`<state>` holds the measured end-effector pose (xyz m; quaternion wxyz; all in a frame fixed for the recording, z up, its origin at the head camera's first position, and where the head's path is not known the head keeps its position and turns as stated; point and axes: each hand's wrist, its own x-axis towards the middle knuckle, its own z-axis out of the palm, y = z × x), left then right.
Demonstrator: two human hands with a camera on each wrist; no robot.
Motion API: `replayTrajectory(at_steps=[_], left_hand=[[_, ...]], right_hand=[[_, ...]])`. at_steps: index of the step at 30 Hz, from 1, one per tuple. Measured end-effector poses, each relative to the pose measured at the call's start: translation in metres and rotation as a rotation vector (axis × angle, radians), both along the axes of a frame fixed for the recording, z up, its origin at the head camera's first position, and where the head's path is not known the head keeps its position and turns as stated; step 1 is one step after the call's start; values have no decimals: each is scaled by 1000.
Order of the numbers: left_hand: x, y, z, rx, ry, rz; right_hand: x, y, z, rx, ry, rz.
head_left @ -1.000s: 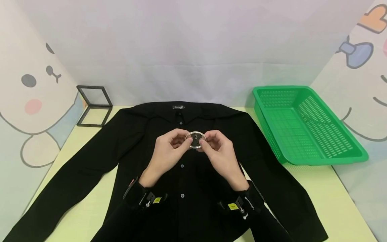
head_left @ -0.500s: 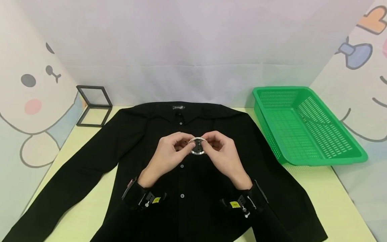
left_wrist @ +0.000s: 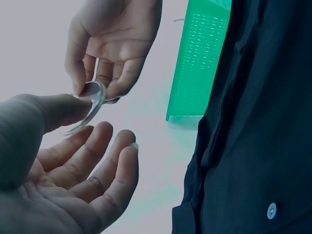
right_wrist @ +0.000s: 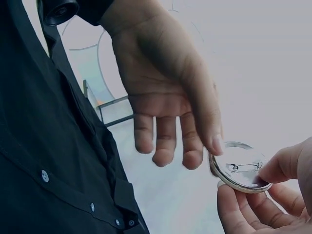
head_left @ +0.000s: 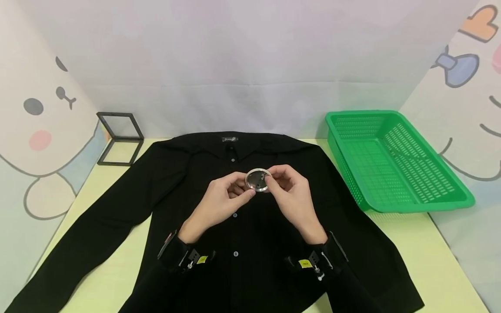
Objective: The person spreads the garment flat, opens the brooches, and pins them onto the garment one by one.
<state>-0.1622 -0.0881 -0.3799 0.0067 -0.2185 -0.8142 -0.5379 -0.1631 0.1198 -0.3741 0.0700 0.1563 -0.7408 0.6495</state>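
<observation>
A round pin-back badge (head_left: 255, 177) with a silvery rim is held above the black shirt (head_left: 203, 161), its back facing up. In the right wrist view the safety pin (right_wrist: 246, 167) runs across the badge's back; whether its clasp is fastened I cannot tell. My left hand (head_left: 219, 200) pinches the badge's left edge, thumb at the rim. From the other side my right hand (head_left: 293, 200) grips it, with the thumb lying on the back face. In the left wrist view the other left fingers (left_wrist: 117, 170) are spread loosely below the badge.
The shirt lies spread, buttoned front up, on a pale yellow table (head_left: 105, 265). At the back right stands a green plastic basket (head_left: 422, 206). A small black hinged frame (head_left: 120, 139) stands open at the back left. Walls with cartoon prints border the table.
The badge has been tilted and shifted slightly right and up. My left thumb has moved from its back face to the lower left rim; the right thumb stays on it.
</observation>
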Motion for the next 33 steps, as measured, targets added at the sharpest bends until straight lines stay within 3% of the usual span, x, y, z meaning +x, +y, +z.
replayTrajectory(at_steps=[4,12,28,33], left_hand=[[0,1,-1,15,-4,17],[-1,0,-4,103,45,79],[-1,-2,-1,68,121,66],[-1,-1,-2,54,109,56]], right_hand=[[1,-1,1,-41,-32,22],[2,-2,-1,19,-106,106],[-2,0,-6,243,-43,105],[-2,1,-7,303,-49,121]])
